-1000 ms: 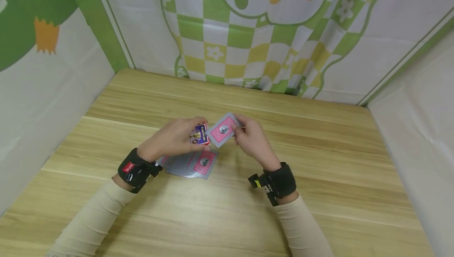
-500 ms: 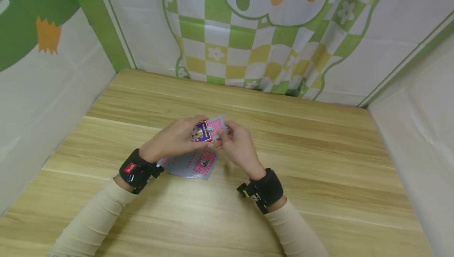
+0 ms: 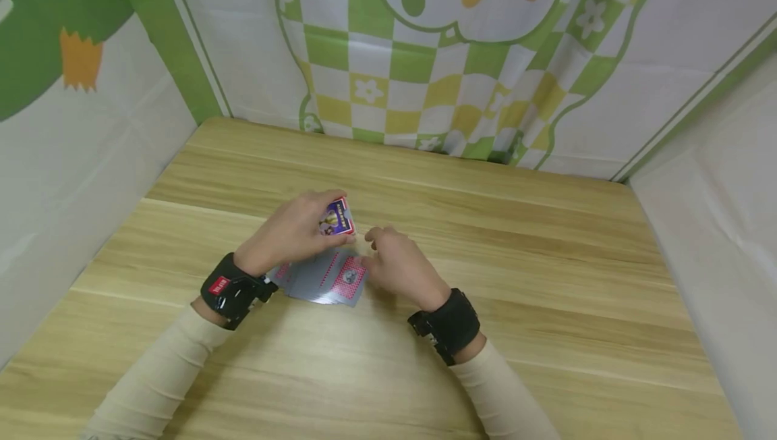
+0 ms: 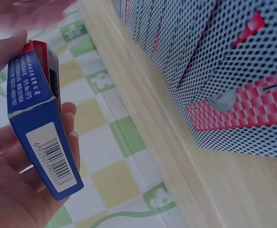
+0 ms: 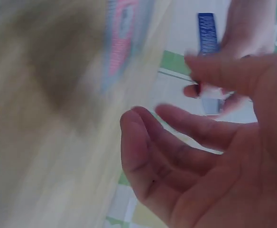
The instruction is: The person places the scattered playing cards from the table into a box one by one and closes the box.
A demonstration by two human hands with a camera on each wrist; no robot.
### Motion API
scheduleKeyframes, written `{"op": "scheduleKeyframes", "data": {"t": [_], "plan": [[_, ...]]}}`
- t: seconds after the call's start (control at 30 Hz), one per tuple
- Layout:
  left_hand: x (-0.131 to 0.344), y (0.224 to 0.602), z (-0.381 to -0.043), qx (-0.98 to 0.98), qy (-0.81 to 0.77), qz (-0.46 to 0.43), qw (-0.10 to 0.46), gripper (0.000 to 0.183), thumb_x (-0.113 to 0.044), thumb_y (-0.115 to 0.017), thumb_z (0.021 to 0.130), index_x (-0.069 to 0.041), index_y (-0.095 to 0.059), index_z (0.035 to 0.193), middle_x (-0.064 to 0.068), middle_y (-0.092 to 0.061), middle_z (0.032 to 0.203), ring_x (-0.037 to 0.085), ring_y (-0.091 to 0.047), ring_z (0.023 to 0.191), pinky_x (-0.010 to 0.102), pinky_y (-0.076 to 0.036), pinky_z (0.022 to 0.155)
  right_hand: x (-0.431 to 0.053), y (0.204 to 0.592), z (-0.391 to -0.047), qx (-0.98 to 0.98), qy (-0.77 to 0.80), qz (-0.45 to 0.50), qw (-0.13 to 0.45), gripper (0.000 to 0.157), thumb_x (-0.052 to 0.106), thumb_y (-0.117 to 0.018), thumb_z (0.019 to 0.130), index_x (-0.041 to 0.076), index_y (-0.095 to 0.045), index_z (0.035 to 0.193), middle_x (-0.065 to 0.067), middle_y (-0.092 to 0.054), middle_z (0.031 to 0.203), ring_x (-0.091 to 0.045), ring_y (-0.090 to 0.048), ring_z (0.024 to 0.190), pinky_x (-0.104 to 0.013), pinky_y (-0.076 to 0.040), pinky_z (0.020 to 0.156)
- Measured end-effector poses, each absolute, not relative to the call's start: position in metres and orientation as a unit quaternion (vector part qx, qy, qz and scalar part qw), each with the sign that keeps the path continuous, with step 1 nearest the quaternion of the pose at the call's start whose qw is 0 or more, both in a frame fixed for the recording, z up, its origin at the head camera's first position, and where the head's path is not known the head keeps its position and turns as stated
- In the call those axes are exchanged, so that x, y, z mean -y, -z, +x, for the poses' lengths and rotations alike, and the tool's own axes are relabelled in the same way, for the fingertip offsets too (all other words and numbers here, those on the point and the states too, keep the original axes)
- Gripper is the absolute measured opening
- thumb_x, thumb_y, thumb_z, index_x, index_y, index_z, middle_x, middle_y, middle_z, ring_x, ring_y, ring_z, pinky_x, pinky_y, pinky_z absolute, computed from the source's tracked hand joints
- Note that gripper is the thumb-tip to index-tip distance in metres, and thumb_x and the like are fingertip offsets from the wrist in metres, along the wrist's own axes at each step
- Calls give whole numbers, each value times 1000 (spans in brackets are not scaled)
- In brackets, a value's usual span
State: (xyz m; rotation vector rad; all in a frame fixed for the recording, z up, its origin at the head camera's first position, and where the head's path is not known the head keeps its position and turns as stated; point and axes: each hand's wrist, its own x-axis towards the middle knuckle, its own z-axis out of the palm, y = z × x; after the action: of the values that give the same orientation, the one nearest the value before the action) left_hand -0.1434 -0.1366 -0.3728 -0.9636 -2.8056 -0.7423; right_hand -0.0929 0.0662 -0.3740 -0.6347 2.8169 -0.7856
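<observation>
My left hand (image 3: 290, 229) grips a small blue-and-red playing card box (image 3: 337, 217) between thumb and fingers, above the table. A barcode shows on the box's narrow blue side (image 4: 50, 152) in the left wrist view. Below and beside that hand, a fanned pile of playing cards (image 3: 315, 279) lies face down, with red-patterned backs and grey borders. My right hand (image 3: 399, 268) hovers at the right edge of the pile. Seen from the right wrist, its fingers (image 5: 171, 161) are loosely bent, the thumb is apart from them, and nothing is held.
The wooden table (image 3: 546, 278) extends around both hands. Behind it hangs a green, yellow and white checked curtain (image 3: 419, 62). White panels (image 3: 716, 224) stand along the sides. Both wrists wear black camera bands (image 3: 455, 325).
A second ago my right hand pinched a playing card by the box; half a second ago the card was partly in the box opening. The right hand has since left it and moved down toward the pile.
</observation>
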Motion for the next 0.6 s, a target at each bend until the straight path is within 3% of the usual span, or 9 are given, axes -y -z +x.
{"op": "scheduleKeyframes", "data": {"t": [0.2, 0.37, 0.43, 0.6], "plan": [[137, 374, -143, 920, 233, -313, 40, 82, -54, -75, 71, -5, -48, 132, 5, -61, 95, 14, -54, 75, 33, -50, 59, -63, 391, -90, -961, 155, -198, 119, 64, 49, -74, 75, 0, -55, 111, -13, -50, 99, -25, -49, 86, -38, -51, 69], [136, 374, -142, 918, 231, -319, 40, 79, -51, -76, 72, -5, -48, 131, 6, -61, 94, 14, -54, 76, 34, -50, 60, -63, 397, -89, -967, 140, -178, 116, 77, 55, -76, 69, -5, -52, 111, -16, -46, 99, -28, -45, 89, -40, -50, 73], [136, 373, -142, 917, 232, -321, 39, 79, -50, -76, 72, -5, -48, 131, 6, -60, 94, 14, -54, 75, 33, -50, 59, -66, 397, -91, -965, 150, -180, 119, 70, 50, -76, 72, -6, -53, 107, -14, -46, 95, -27, -45, 87, -38, -48, 71], [136, 373, -142, 918, 233, -319, 33, 80, -49, -76, 72, -5, -47, 132, 6, -60, 94, 14, -53, 75, 33, -50, 60, -80, 387, -99, -929, 269, -199, 160, 26, 22, -71, 84, 3, -52, 86, -7, -53, 76, -18, -49, 66, -30, -41, 53]]}}
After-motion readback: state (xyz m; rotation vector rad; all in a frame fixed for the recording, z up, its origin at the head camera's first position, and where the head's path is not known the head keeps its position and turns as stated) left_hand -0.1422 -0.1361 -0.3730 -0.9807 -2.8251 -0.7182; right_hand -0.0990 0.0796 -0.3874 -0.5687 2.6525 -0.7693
